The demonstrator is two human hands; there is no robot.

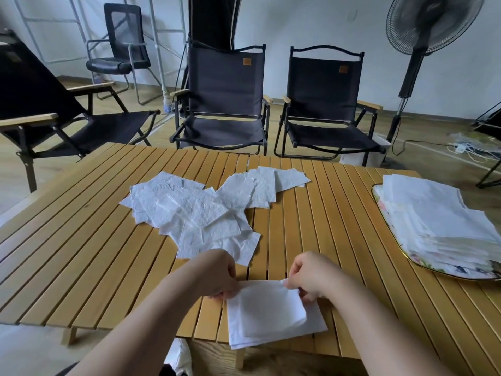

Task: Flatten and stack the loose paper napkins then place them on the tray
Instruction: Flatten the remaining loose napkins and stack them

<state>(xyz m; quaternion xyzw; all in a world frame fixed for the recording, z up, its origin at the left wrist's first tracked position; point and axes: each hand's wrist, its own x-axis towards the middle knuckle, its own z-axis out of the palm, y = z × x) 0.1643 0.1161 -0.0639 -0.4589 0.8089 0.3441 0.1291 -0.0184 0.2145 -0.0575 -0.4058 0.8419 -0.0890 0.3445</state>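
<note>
Head view: left hand (pixel 217 275) and right hand (pixel 311 278) each pinch a far corner of the small napkin stack (pixel 273 313) at the table's (pixel 95 261) near edge — loose napkins (pixel 200 213) beyond, tray (pixel 378 192) (already piled) far right.

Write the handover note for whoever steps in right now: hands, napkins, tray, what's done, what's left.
Left hand: pinches the far left corner of the small stack of white paper napkins at the near edge of the slatted wooden table.
Right hand: pinches that stack's far right corner.
Done: a tall stack of white napkins already sits on the floral gold-rimmed tray, on the table's right side.
Left: square up the small stack and move it to the tray, then flatten and stack the loose pile of white paper napkins at mid-table.
</note>
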